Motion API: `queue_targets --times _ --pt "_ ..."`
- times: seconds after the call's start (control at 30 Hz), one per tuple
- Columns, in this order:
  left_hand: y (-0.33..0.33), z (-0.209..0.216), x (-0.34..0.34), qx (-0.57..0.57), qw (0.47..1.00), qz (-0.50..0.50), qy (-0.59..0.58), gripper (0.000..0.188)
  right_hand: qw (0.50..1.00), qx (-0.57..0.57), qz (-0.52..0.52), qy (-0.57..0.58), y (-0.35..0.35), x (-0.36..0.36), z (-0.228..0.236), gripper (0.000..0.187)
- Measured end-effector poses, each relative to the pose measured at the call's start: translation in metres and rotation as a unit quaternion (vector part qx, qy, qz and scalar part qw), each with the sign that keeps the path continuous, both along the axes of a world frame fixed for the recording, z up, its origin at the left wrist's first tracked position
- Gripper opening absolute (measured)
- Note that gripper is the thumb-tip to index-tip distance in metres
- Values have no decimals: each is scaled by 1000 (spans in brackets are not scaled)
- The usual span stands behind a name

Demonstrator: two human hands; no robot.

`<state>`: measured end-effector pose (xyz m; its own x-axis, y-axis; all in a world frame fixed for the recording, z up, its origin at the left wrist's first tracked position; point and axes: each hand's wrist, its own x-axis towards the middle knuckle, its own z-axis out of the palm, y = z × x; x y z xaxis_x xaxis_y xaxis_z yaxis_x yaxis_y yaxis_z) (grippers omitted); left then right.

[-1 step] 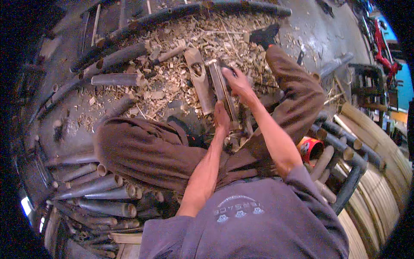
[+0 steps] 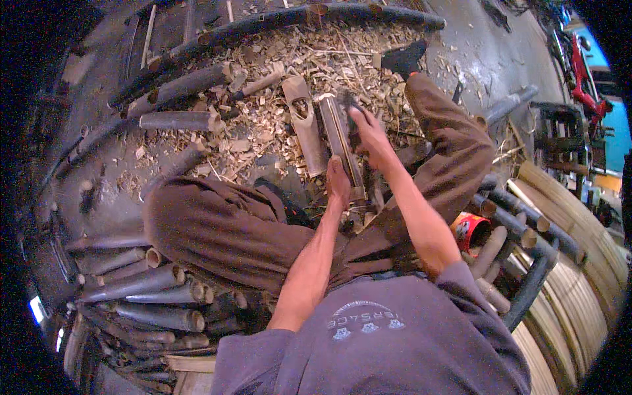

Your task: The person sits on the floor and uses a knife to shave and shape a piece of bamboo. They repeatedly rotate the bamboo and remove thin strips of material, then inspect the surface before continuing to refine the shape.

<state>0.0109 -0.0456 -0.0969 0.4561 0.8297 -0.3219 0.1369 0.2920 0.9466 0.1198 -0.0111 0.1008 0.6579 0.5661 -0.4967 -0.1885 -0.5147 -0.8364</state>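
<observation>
My left hand [image 2: 338, 183] is closed around the near part of a dark bamboo piece [image 2: 334, 126], which has a pale, cut far end and slants away from me between my legs. My right hand [image 2: 372, 139] is closed on a dark tool [image 2: 351, 117] just right of the bamboo. Blur hides the tool's exact kind. Left of the held piece lies a pale bamboo length [image 2: 307, 139] with an oval opening cut near its far end.
Wood chips [image 2: 257, 128] cover the floor ahead. A long dark bamboo pole [image 2: 263, 23] curves across the far side. Bamboo tubes [image 2: 151, 286] are stacked at my left. A red can [image 2: 463, 230] and pale split strips [image 2: 579, 289] are at my right.
My right hand and the dark tool have shifted slightly right and nearer me, a little away from the held bamboo. My left hand stays in place.
</observation>
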Motion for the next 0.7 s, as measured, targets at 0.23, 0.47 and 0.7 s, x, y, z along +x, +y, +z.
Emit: queue_targets --times 0.23,0.47,0.7 --pt "-13 44 2 -235 971 12 48 56 859 99 -248 437 -106 -49 25 41" --pt "-16 74 6 -86 992 48 82 65 828 98 -283 474 -124 -67 30 44" --pt "-17 61 9 -44 990 95 91 64 876 68 -256 402 -113 -68 22 40"
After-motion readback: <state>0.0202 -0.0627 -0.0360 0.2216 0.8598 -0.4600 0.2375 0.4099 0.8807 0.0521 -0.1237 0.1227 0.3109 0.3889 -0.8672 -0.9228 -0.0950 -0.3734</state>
